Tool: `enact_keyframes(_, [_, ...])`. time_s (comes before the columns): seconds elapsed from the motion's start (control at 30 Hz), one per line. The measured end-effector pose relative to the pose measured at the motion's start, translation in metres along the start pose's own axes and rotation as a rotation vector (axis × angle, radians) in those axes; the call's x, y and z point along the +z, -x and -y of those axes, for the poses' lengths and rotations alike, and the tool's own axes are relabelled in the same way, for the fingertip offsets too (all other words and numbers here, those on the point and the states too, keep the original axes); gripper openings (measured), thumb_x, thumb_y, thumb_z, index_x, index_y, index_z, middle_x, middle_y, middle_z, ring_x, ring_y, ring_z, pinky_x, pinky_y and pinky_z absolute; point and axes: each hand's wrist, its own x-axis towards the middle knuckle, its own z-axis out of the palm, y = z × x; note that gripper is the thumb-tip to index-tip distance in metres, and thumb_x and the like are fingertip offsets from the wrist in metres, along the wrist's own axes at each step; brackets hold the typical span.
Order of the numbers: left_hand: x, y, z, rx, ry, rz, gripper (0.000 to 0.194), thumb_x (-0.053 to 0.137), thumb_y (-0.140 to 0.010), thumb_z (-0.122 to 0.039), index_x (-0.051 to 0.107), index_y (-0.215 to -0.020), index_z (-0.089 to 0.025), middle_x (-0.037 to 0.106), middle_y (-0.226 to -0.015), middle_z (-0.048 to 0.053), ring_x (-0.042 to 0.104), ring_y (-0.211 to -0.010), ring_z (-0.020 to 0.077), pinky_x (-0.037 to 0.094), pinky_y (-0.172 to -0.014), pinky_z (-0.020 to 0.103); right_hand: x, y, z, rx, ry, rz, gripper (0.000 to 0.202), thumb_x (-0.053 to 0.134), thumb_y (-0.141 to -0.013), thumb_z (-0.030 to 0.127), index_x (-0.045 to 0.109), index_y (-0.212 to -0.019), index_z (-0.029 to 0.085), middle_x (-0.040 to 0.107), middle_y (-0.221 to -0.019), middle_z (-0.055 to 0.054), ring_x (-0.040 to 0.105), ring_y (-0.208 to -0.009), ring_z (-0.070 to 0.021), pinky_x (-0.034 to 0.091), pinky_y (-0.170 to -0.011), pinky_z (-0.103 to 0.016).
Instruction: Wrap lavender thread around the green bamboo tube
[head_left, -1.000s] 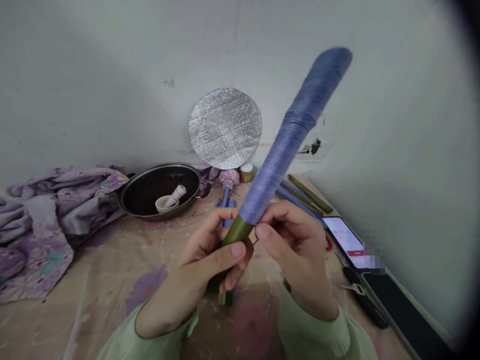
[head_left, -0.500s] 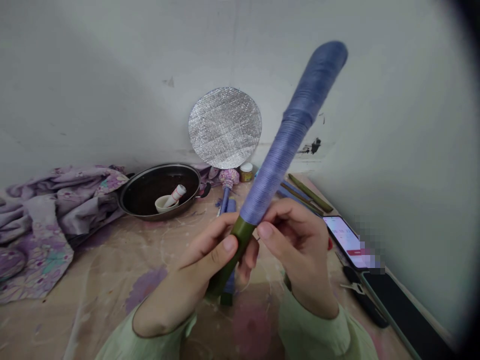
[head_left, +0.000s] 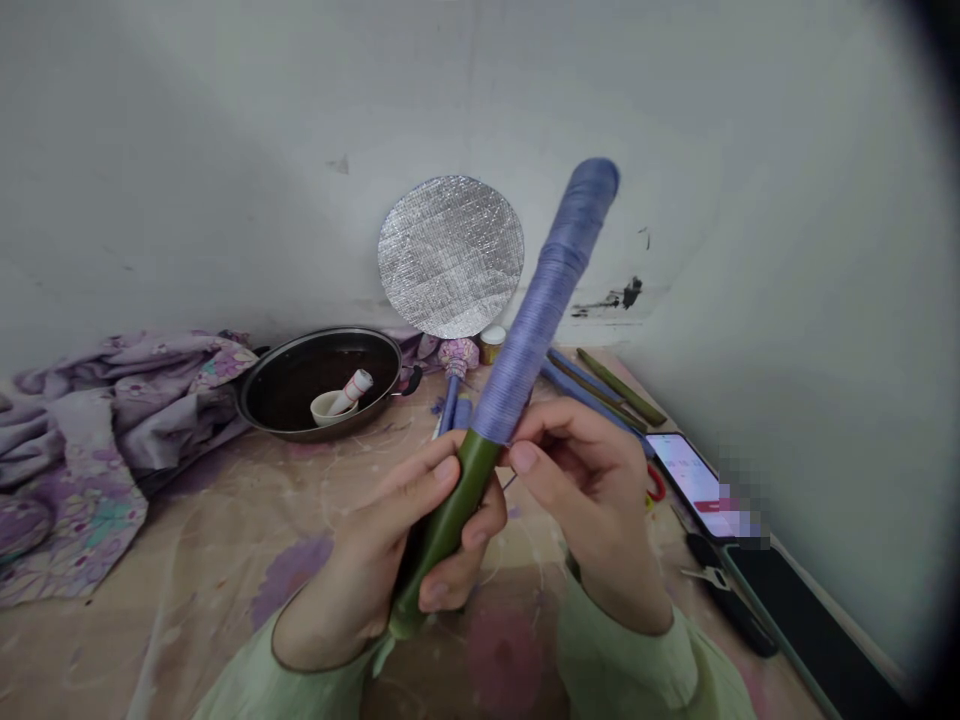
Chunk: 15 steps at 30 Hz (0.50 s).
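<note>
My left hand (head_left: 405,520) is wrapped round the bare green lower end of a thick stick (head_left: 442,520), which tilts up to the right. Blue-purple thread (head_left: 525,350) is wound tightly in rings over its upper part, up to the rounded tip. At the lower edge of the winding, my right hand (head_left: 592,500) has thumb and forefinger pinched on the thread beside the stick. A short stretch of loose thread shows below those fingertips. The right hand's other fingers are curled and partly hidden.
Behind stand a round silver foil disc (head_left: 451,257), a jar (head_left: 492,344) and a black pan (head_left: 322,385) holding a small cup (head_left: 334,407). Floral cloth (head_left: 112,440) lies left. Green sticks (head_left: 622,387), a lit phone (head_left: 694,485), a key (head_left: 709,574) and a dark slab (head_left: 806,630) lie right.
The stick has moved down and left, its tip now lower and the stick more upright. Fingers of my left hand now show curled round its lower end. My right hand stays by the winding's edge.
</note>
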Motion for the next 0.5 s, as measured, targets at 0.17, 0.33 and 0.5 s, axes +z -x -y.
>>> enact_keyframes(0.17, [0.0046,0.0021,-0.0012,-0.005,-0.044,-0.020,0.020,0.062,-0.096,-0.022,0.054,-0.114,-0.027,0.053,-0.070,-0.010,0.023,-0.034,-0.0034,0.029,-0.036,0.007,-0.0014,-0.0007,0.0012,0.001,-0.001,0.008,0.014,0.069,-0.079,0.010,0.067,-0.072,0.022,0.062,-0.060,0.005,0.053,-0.050,-0.0089,0.045,-0.043,-0.018])
enact_keyframes(0.33, [0.0013,-0.0006,0.0021,0.025,-0.045,-0.031,0.016,0.060,-0.098,-0.026,0.053,-0.112,-0.030,0.058,-0.077,-0.008,0.031,-0.035,-0.0025,0.030,-0.035,0.006,-0.0016,-0.0006,0.0007,0.004,-0.006,0.008,0.013,0.070,-0.080,0.012,0.066,-0.072,0.022,0.062,-0.059,0.005,0.054,-0.048,-0.0092,0.045,-0.042,-0.019])
enact_keyframes(0.5, [0.0014,-0.0052,0.0050,0.110,-0.046,-0.044,0.008,0.062,-0.096,-0.023,0.062,-0.104,-0.022,0.061,-0.084,-0.002,0.045,-0.044,0.0010,0.036,-0.035,0.007,0.0005,0.0008,0.0004,0.039,-0.100,0.029,0.014,0.069,-0.084,0.011,0.066,-0.076,0.022,0.067,-0.056,0.005,0.063,-0.044,-0.0105,0.047,-0.040,-0.019])
